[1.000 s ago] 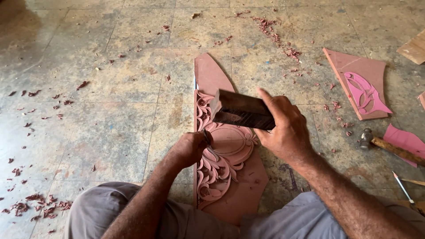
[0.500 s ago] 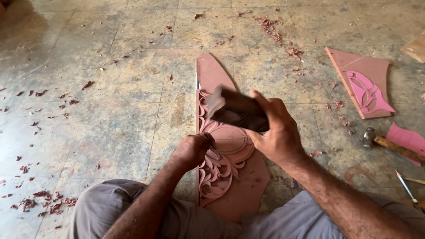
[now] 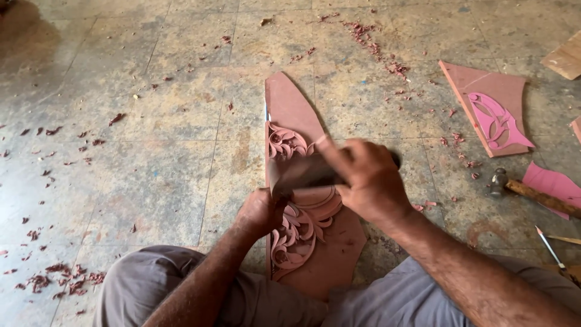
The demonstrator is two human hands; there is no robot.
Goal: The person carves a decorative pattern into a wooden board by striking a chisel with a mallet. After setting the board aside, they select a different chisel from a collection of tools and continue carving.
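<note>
A reddish-brown panel (image 3: 315, 254) carved with leafy scrolls lies on a mottled grey-tan floor (image 3: 151, 151) flecked with red shavings (image 3: 57, 281).

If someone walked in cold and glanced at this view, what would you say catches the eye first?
Most striking is the reddish carved panel with leafy scrollwork, lying on the stone floor between the person's knees. Over it, the right hand grips a dark wooden block, blurred by motion, above the clenched left hand. To the right lies a second panel with a pink leaf pattern, with a hammer nearer the person.
</note>
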